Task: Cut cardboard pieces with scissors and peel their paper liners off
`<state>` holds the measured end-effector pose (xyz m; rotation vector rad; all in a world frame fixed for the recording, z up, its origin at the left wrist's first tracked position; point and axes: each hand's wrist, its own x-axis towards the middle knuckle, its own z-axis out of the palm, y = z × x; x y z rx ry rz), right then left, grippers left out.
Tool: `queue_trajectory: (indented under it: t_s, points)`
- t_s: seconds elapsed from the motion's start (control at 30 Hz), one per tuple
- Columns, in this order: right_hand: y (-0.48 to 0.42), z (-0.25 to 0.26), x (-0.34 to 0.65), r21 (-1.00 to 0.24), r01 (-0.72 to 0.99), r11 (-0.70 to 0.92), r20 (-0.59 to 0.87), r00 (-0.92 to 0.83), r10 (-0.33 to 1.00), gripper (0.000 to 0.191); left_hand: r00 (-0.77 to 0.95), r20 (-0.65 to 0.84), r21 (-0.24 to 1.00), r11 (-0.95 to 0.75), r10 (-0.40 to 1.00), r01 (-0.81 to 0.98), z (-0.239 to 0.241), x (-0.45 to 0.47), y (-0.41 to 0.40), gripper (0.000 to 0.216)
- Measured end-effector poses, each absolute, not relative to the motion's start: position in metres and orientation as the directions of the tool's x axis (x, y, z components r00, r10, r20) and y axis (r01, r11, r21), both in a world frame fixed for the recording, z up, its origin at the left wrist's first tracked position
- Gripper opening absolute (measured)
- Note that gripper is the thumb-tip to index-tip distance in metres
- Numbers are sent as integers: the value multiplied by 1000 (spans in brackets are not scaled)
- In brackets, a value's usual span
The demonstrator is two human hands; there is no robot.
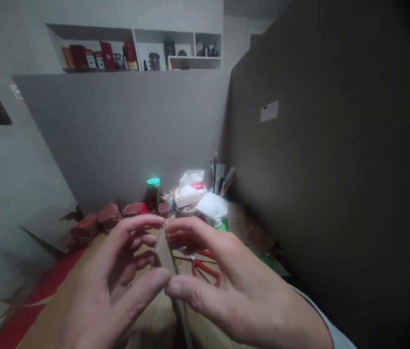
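Observation:
Between my two hands stands a piece of brown cardboard point(167, 256), edge-on to me and running down toward the bottom of the view. My left hand point(112, 276) curls around it from the left, fingertips along its upper end and thumb near its front. My right hand point(232, 278) grips from the other side, with its thumb tip close to the left thumb. Partly hidden behind the right hand lies a pair of scissors with red handles point(206, 272), on a brown board surface.
Behind the hands stand a jar with a green lid point(153, 183), a tissue pack point(190, 194), brushes point(221, 174) and a white crumpled bag point(212, 207). Reddish-brown pieces point(110, 215) lie at left, corrugated cardboard point(238, 223) at right. Grey panels point(135, 131) enclose the back and right.

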<state>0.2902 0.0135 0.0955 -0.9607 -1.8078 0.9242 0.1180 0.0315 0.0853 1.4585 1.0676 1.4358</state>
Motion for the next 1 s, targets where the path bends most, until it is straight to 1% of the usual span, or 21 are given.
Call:
queue_trajectory:
  t_s: [0.1, 0.2, 0.27, 0.4, 0.53, 0.63, 0.8, 0.9, 1.0]
  points:
    - [6, 96, 291, -839, 343, 423, 366, -221, 904, 38, -4, 318, 948, -318, 948, -3, 83, 118, 28, 42]
    - [0, 99, 289, -798, 373, 473, 461, -128, 878, 18, -18, 344, 939, -344, 939, 16, 82, 118, 25, 44]
    - [-3, 100, 288, -772, 382, 508, 514, -95, 852, 9, -28, 351, 936, -349, 936, 47, 82, 119, 24, 45]
    - [-3, 102, 286, -786, 355, 506, 489, -143, 860, 13, -5, 350, 933, -348, 937, 93, 85, 120, 21, 45]
    - [-3, 105, 284, -807, 318, 499, 467, -175, 867, 10, 40, 366, 923, -368, 930, 110, 84, 119, 23, 42]
    - [-4, 106, 284, -813, 307, 495, 458, -189, 869, 11, 64, 392, 907, -397, 918, 141, 80, 117, 25, 41]
    - [-5, 107, 283, -807, 331, 489, 454, -181, 872, 13, 108, 450, 877, -462, 886, 131, 76, 119, 26, 38]
    - [-7, 109, 282, -824, 358, 439, 410, -157, 899, 12, 118, 465, 871, -477, 877, 113, 74, 121, 24, 33]
    - [-9, 110, 280, -842, 360, 402, 383, -127, 915, 13, 131, 468, 871, -481, 874, 98, 73, 121, 23, 33]
